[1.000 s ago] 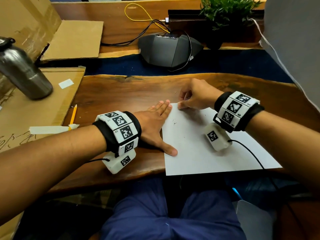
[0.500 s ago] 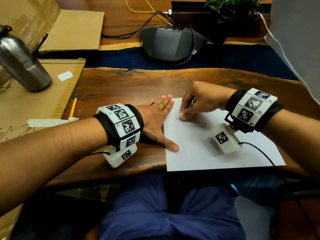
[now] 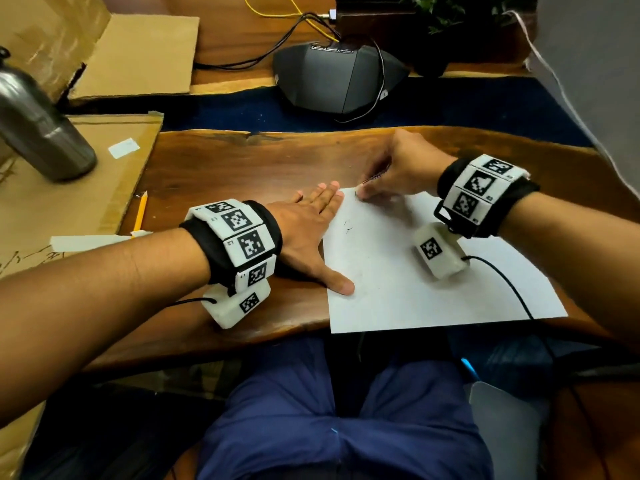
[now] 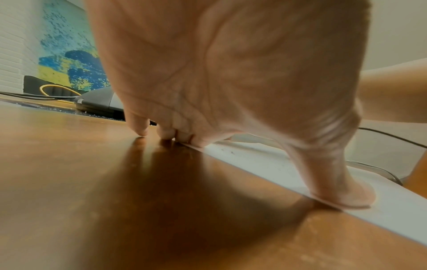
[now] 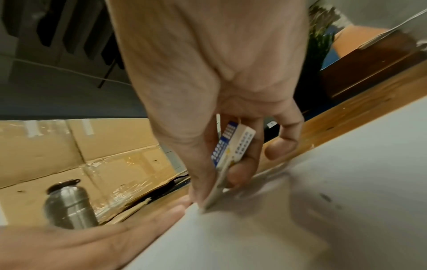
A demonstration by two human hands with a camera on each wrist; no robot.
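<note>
Paper (image 3: pixel 415 292): laid flat on the wooden table (image 3: pixel 242 168).
Eraser (image 5: pixel 234 144): pinched in the right hand (image 3: pixel 401 168), pressed on the paper's far left corner.
Left hand (image 3: pixel 306 233): spread flat, fingers straight, thumb pressed on the paper's left edge.

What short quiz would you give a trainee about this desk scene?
1. True or false: the left hand lies flat, its thumb pressing the paper.
2. What does the right hand pinch? A scissors; B an eraser; C a spoon.
3. Which corner of the paper does the eraser touch?
Key: 1 true; 2 B; 3 the far left corner.
</note>
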